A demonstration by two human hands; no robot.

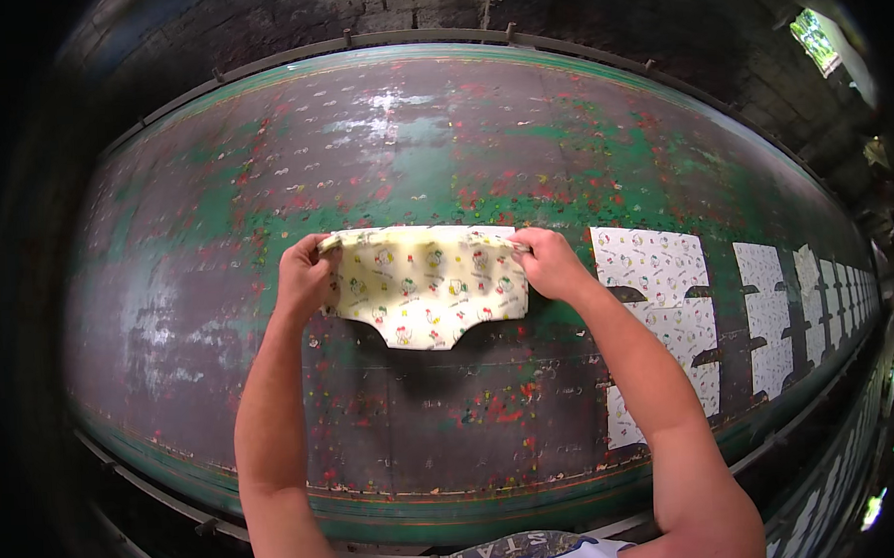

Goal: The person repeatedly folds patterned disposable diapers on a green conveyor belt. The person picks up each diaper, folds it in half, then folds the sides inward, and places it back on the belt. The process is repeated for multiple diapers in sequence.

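Observation:
Both my hands hold a pale yellow cut fabric piece (432, 287) with a printed cartoon pattern, stretched by its top corners over a long printing table (394, 446). My left hand (306, 274) pinches the upper left corner between thumb and fingers. At the upper right corner, my right hand (551, 263) has the same grip. The piece narrows to a short tab at its lower edge, and a white edge shows behind its top. More printed white fabric pieces (652, 259) lie flat on the table to the right of my right hand.
The table surface is brown and green, with red and yellow paint marks. A metal rail (436, 34) with short posts runs along its far edge. Further rows of cut pieces (762, 288) recede to the right. A dark block wall (630, 17) stands behind.

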